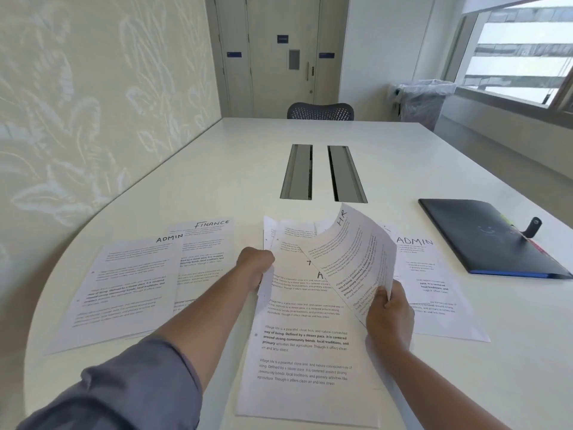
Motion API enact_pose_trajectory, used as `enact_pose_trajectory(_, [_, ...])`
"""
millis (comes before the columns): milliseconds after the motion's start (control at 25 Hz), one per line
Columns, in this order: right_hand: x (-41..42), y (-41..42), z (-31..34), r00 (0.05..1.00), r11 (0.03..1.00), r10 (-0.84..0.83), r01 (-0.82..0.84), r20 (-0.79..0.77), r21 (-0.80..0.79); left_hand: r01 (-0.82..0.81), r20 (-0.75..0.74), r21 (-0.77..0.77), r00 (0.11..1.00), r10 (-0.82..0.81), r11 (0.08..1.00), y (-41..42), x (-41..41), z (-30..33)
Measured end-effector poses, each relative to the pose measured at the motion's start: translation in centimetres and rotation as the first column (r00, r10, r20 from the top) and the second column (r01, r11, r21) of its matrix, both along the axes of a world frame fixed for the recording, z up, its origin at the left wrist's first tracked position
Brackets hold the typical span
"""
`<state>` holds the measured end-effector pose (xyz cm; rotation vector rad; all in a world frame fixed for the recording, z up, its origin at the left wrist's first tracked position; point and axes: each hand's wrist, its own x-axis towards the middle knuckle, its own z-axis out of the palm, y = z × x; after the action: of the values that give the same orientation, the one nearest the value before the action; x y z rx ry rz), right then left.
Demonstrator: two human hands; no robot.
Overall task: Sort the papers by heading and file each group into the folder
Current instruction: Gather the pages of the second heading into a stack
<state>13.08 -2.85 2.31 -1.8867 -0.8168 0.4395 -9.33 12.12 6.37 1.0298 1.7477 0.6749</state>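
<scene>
Two hands are at work over the white table (403,156), and we take the centre stack of papers (305,352) as our landmark. Our left hand (255,264) reaches to the stack's upper left edge, knuckles up, fingers curled round the margin of a sheet there. Our right hand (390,308) sits at the stack's right edge, thumb on top and fingers beneath, pinching the lower corner of the HR sheet (356,256), which is lifted, bowed and tilted above the stack's top right. Left of the stack we count two visible headed sheets lying flat: an ADMIN sheet (124,290) and, overlapping behind it, a FINANCE sheet (206,252). Right of the stack lies a second ADMIN sheet (434,290), partly under the lifted page. How many sheets the stack holds we cannot tell; several offset top edges show. One dark folder (483,240), closed, with a blue spine edge, lies well right of the stack, beyond the right ADMIN sheet, with a dark marker (531,228) at its far side.
</scene>
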Motion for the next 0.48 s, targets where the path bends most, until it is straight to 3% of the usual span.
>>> enact_pose_trajectory(120, [0.1, 0.0, 0.0, 1.0, 1.0, 0.011, -0.011, 0.017, -0.008, -0.052, 0.117, -0.019, 0.992, 0.054, 0.998, 0.2, -0.1, -0.1])
enact_pose_trajectory(200, [0.1, 0.1, 0.0, 1.0, 1.0, 0.01, -0.01, 0.014, -0.009, -0.133, 0.136, 0.089, 0.983, 0.12, 0.987, 0.0, -0.3, 0.5])
enact_pose_trajectory(320, [0.2, 0.1, -0.1, 1.0, 1.0, 0.011, -0.011, 0.02, -0.017, -0.212, 0.124, 0.313, 0.976, 0.181, 0.926, 0.0, -1.6, 2.4])
enact_pose_trajectory(480, [0.1, 0.0, -0.1, 1.0, 1.0, 0.016, -0.015, 0.014, -0.018, -0.104, -0.002, 0.488, 0.993, 0.121, 0.866, 0.2, -4.2, 4.1])
